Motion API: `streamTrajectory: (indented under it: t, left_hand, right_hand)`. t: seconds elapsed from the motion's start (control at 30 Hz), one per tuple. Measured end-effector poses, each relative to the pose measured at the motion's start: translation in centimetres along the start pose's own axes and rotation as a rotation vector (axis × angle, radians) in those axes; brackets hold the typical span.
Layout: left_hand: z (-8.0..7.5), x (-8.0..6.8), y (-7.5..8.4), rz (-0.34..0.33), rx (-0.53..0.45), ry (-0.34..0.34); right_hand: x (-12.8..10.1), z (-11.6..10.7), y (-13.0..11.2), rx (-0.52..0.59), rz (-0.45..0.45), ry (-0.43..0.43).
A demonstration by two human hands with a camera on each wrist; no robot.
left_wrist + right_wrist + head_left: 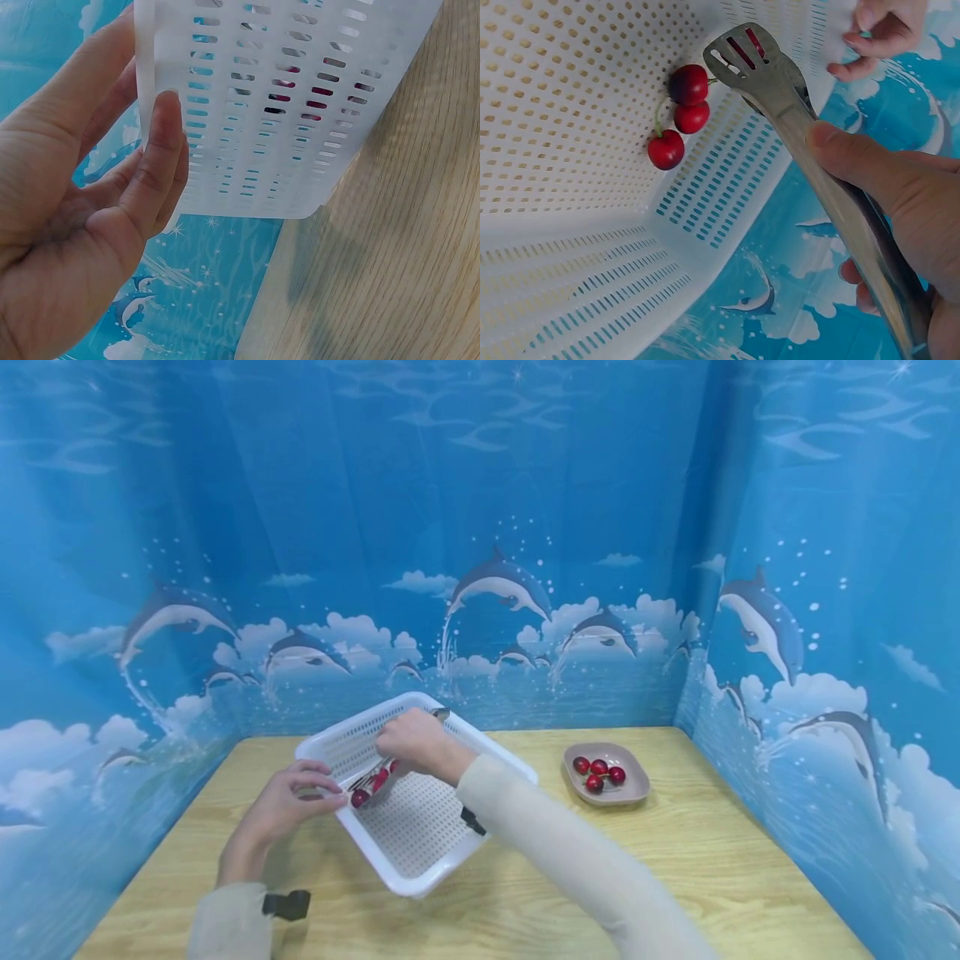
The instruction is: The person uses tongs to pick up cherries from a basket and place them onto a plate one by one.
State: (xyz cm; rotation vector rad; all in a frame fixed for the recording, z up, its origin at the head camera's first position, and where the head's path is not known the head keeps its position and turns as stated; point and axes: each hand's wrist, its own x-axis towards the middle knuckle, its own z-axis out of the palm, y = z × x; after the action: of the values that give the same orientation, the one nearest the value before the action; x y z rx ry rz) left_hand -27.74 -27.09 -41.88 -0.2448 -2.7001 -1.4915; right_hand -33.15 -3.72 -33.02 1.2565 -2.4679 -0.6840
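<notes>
A white perforated plastic basket (408,883) stands at an angle on the table. My left hand (288,800) grips its left rim, with the thumb and fingers (161,139) on either side of the wall. My right hand (420,745) reaches over the basket and holds metal tongs (799,139) with slotted tips. Red shows through the slots of the tongs; whatever lies behind them is mostly hidden. Close to the tips, along the basket's side, lie red cherries (666,150), at least one with a stem.
To the right of the basket, a shallow pinkish square bowl (636,787) holds several cherries (595,783) on the wooden table (570,877). Blue curtains with dolphins (502,585) hang behind the table and along both sides.
</notes>
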Motion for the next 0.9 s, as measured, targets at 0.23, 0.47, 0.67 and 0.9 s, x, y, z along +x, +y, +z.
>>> streamTrajectory:
  t: [0.23, 0.47, 0.67, 0.9]
  left_hand:
    - [-0.1, 0.1, -0.2, -0.006, -0.003, 0.008]
    - [0.1, -0.1, 0.0, 0.009, 0.007, 0.009]
    - [0.1, -0.1, 0.1, 0.015, 0.01, 0.011]
    - [0.0, -0.1, 0.2, 0.004, 0.047, 0.014]
  right_hand:
    - [-1.6, -0.6, 1.1, 0.045, -0.006, 0.062]
    - [-3.7, -0.4, 2.3, 0.129, 0.024, 0.106]
    - [-5.7, 0.0, 3.1, 0.167, 0.051, 0.13]
    - [-7.6, 0.0, 4.0, 0.214, 0.084, 0.117]
